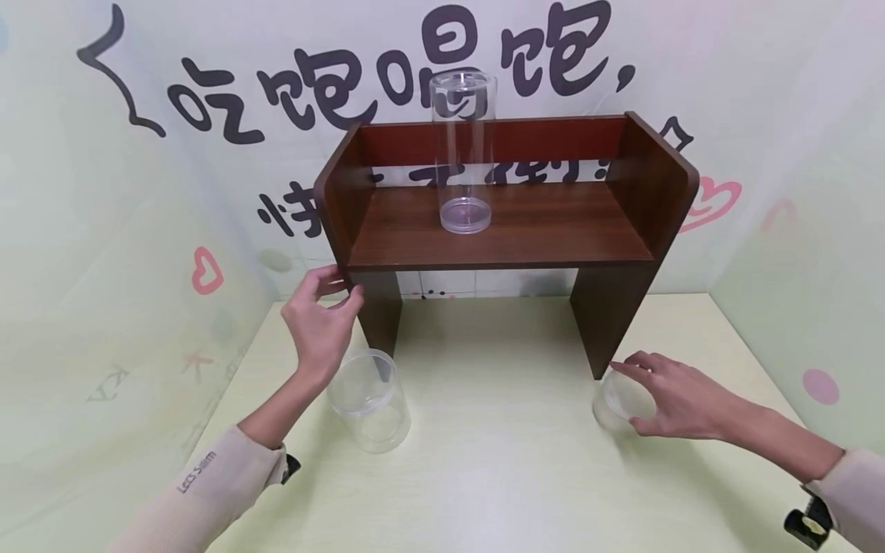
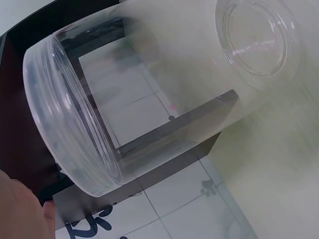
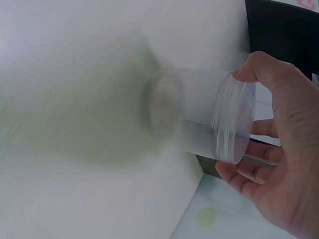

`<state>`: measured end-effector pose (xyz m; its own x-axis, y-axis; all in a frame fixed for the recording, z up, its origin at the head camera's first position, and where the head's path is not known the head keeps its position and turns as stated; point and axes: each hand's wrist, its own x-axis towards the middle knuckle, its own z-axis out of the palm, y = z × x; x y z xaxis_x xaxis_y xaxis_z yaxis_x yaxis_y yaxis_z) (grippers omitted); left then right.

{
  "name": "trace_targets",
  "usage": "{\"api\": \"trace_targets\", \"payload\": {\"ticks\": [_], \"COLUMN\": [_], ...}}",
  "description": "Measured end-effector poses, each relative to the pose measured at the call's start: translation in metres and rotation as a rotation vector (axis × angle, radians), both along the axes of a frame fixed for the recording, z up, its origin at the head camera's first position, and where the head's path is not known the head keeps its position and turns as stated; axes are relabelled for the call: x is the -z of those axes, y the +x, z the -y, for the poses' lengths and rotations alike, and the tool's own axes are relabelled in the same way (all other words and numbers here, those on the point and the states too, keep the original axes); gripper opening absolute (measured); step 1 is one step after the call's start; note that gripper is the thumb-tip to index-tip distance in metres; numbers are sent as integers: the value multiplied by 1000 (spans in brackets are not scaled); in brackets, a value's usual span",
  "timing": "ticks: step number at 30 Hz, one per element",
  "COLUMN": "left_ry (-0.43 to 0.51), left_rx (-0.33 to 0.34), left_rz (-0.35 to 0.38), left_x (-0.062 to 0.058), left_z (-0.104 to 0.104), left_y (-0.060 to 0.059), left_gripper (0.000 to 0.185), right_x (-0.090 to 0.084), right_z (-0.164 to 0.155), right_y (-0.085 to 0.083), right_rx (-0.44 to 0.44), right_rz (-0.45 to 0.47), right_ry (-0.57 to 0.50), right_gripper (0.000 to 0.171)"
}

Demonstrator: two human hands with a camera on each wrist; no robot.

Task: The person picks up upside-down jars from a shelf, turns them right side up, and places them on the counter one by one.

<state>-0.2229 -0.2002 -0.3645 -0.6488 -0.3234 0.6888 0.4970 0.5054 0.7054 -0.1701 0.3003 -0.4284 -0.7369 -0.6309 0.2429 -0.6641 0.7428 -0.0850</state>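
Observation:
My left hand [image 1: 321, 322] is at the left side panel of a dark brown wooden desktop shelf [image 1: 505, 238], its thumb and fingers pinching the panel's front edge below the board. Just under that hand a large clear plastic jar [image 1: 373, 407] stands upright on the table; it fills much of the left wrist view. My right hand [image 1: 681, 395] grips a smaller clear jar [image 3: 199, 109] round its rim, thumb on one side and fingers on the other. This jar is upright by the shelf's right leg. A tall clear jar [image 1: 465, 153] stands on the shelf board.
The shelf stands on a pale wooden table [image 1: 484, 461]. Behind it hangs a white backdrop [image 1: 228, 46] with large dark characters, and pale green backdrop sides rise left and right. Between the shelf's legs is an opening.

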Motion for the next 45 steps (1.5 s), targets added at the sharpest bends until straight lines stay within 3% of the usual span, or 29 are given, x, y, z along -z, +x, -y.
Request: {"api": "trace_targets", "payload": {"ticks": [9, 14, 22, 30, 37, 41, 45], "left_ry": [-16, -16, -36, -45, -70, -80, -84], "left_rx": [-3, -2, 6, 9, -3, -12, -20], "left_rz": [-6, -12, -20, -3, -4, -6, -4], "left_x": [2, 1, 1, -1, -3, -4, -4], "left_z": [1, 1, 0, 0, 0, 1, 2], "left_y": [-1, -1, -3, -3, -1, -1, -1], "left_gripper": [26, 25, 24, 26, 26, 26, 26], "right_x": [-2, -9, -40, -83, -117, -136, -152], "right_z": [-3, -2, 18, 47, 72, 87, 99], "right_y": [-6, -5, 10, 12, 0, -11, -24], "right_rx": [-3, 3, -38, -221, -310, -318, -266], "right_rz": [54, 35, -50, -138, -183, -212, -227], "right_ry": [36, 74, 98, -57, -260, -408, -507], "right_gripper": [71, 71, 73, 71, 73, 80, 85]}}
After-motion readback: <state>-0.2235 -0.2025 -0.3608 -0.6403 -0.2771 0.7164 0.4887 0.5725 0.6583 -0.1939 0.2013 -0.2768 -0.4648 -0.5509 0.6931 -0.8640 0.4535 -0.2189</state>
